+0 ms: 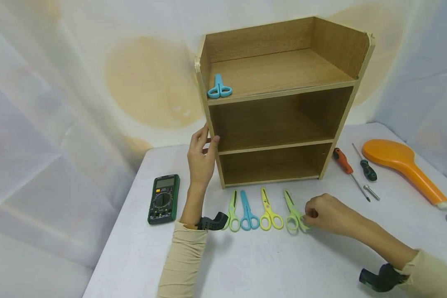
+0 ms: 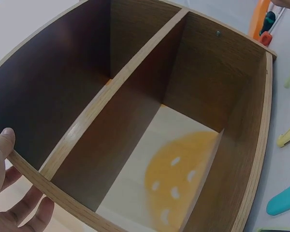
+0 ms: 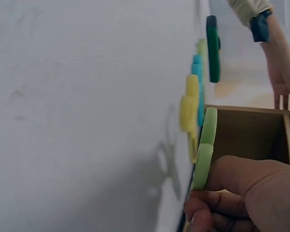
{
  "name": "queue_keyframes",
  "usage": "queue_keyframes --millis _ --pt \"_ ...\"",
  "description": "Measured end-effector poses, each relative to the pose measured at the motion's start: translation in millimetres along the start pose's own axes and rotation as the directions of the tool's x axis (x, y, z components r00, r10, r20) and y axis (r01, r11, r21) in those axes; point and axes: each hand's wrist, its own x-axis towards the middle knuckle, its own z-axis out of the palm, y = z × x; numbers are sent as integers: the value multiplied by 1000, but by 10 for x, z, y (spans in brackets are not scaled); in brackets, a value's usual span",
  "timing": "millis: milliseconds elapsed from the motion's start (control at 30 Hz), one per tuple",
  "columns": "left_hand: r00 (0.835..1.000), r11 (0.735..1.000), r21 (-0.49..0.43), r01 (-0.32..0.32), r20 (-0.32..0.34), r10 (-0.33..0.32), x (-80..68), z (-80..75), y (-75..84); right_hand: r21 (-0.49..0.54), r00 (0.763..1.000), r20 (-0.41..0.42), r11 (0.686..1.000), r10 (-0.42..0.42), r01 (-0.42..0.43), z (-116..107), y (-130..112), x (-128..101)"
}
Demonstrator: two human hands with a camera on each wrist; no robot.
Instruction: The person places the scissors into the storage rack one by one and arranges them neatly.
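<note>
I see the left hand (image 1: 201, 155) raised at centre frame, forearm running up from the lower middle edge, wrist straight, fingers and thumb curled around a vertical edge. The right hand (image 1: 325, 215) sits low at right of centre, knuckles up, its forearm entering from the lower right corner. Its fingers (image 3: 217, 212) are bent together in a pinch. Both sleeves are beige.

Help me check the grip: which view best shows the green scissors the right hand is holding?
The head view: the green scissors lie whole, handle pinched by the right hand. The right wrist view shows only handle loops; the left wrist view shows none clearly.
</note>
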Motion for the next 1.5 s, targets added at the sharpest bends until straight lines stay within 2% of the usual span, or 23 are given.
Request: queue_keyframes --millis 300,467,667,900,1267,1500 --pt "1000 1000 -2 -7 4 7 12 -2 2 16 996 -72 999 -49 50 -244 -109 -87" --pt "1000 1000 -7 4 5 -4 -1 18 -26 27 994 -83 997 -68 71 -373 -207 -127" --pt "1000 1000 -17 6 9 -5 2 49 -70 -8 985 -113 992 -127 127 -565 -323 -172" --pt "1000 1000 -27 5 13 -5 32 68 -81 -24 980 -125 988 -155 153 -813 -492 -169" --pt "1000 999 -27 24 17 -24 37 100 -86 -26 955 -182 972 -234 233 -1133 -756 -147" --pt "1000 999 -31 9 10 -9 47 119 -89 -34 930 -221 956 -293 293 -1226 -816 -117"
